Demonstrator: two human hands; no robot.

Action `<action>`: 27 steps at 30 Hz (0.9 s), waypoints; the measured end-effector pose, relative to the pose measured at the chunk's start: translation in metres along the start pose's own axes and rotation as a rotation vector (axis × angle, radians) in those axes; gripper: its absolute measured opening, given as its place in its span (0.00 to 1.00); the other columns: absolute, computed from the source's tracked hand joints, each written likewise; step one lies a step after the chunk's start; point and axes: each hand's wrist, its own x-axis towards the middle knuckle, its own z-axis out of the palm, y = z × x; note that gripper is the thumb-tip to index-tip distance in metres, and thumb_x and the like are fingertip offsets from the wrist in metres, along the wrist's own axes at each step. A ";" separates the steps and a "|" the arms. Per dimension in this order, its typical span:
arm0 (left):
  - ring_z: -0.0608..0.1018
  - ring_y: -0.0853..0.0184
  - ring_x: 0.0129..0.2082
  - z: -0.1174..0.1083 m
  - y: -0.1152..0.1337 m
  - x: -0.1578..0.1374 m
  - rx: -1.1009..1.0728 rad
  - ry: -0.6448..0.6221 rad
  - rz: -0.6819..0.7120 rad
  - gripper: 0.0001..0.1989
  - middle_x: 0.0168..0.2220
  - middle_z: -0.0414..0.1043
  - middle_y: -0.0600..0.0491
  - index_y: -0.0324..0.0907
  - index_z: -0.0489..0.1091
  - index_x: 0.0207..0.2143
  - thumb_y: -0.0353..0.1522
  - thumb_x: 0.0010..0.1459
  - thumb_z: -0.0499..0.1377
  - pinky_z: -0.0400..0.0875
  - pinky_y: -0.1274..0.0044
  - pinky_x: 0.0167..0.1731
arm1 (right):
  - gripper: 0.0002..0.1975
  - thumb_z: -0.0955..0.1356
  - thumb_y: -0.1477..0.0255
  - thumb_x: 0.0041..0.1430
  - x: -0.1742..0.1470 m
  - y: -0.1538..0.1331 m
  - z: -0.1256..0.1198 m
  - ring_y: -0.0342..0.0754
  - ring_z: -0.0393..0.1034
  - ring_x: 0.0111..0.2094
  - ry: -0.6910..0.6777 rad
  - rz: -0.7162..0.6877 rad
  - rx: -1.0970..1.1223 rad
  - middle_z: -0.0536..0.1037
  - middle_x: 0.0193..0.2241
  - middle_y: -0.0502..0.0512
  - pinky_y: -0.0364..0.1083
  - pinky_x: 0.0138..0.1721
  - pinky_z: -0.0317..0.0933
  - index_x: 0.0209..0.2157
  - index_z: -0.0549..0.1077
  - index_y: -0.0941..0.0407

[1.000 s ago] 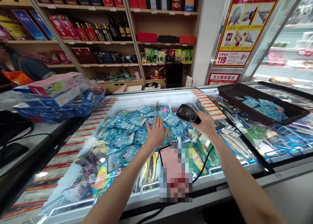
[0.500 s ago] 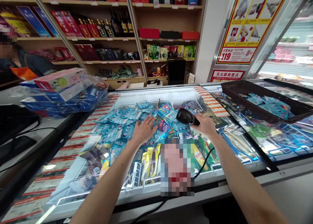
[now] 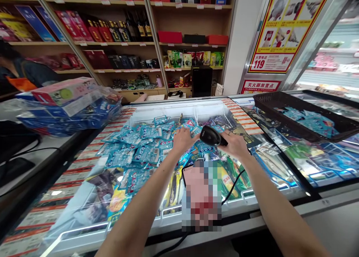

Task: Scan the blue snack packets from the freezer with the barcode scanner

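My right hand (image 3: 235, 144) is closed around a black handheld barcode scanner (image 3: 211, 136), its head pointing left over the packets. A black cable hangs from it towards the front edge. To the left, my left hand (image 3: 183, 140) rests on the heap of small blue packets (image 3: 150, 132), thumb stretched out towards the scanner and fingertips bent down. I see nothing gripped in it. The packets lie loosely spread on the glass top of a chest freezer (image 3: 171, 109). Wrapped yellow ice creams (image 3: 226, 180) show through the glass. Nearer me lies a blurred-out phone-like item (image 3: 200, 197).
A dark plastic crate (image 3: 304, 131) with more blue packets stands on the right. Boxes in clear plastic (image 3: 70, 105) are stacked at left, beside a person in an orange-marked garment (image 3: 30, 72). Shelves (image 3: 117, 43) line the back wall.
My left hand has slid right across the packets, closer to the scanner, uncovering some at left. Its fingers are more bent. My right hand and the scanner have shifted only slightly left.
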 end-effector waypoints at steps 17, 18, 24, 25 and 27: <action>0.73 0.64 0.43 -0.021 -0.047 -0.033 -0.672 0.200 0.031 0.38 0.50 0.68 0.46 0.44 0.45 0.64 0.33 0.54 0.56 0.67 0.74 0.41 | 0.17 0.66 0.65 0.56 0.004 -0.010 -0.013 0.48 0.72 0.35 0.063 -0.132 -0.033 0.77 0.39 0.55 0.43 0.30 0.55 0.47 0.72 0.54; 0.73 0.65 0.41 -0.023 -0.051 -0.034 -0.686 0.209 -0.006 0.35 0.48 0.70 0.46 0.43 0.49 0.63 0.33 0.53 0.57 0.67 0.75 0.38 | 0.17 0.65 0.65 0.57 0.007 -0.013 -0.017 0.48 0.71 0.35 0.055 -0.154 -0.048 0.77 0.39 0.55 0.44 0.30 0.55 0.47 0.72 0.54; 0.64 0.71 0.22 -0.031 -0.074 -0.035 -0.640 0.234 -0.045 0.16 0.29 0.69 0.56 0.46 0.72 0.45 0.37 0.54 0.56 0.59 0.79 0.25 | 0.21 0.65 0.65 0.58 0.015 -0.028 -0.021 0.48 0.70 0.34 -0.003 -0.240 -0.086 0.76 0.40 0.55 0.44 0.31 0.54 0.52 0.69 0.54; 0.62 0.72 0.21 -0.031 -0.077 -0.035 -0.658 0.233 -0.050 0.16 0.26 0.67 0.56 0.46 0.73 0.45 0.37 0.54 0.56 0.58 0.79 0.24 | 0.21 0.65 0.64 0.58 0.015 -0.030 -0.019 0.48 0.70 0.34 -0.012 -0.245 -0.083 0.77 0.40 0.56 0.45 0.31 0.54 0.53 0.69 0.54; 0.61 0.72 0.21 -0.029 -0.081 -0.035 -0.715 0.224 -0.064 0.16 0.23 0.63 0.57 0.45 0.72 0.45 0.37 0.54 0.57 0.58 0.79 0.23 | 0.21 0.65 0.63 0.59 0.014 -0.032 -0.014 0.49 0.70 0.34 -0.029 -0.257 -0.075 0.77 0.40 0.56 0.45 0.31 0.54 0.52 0.69 0.55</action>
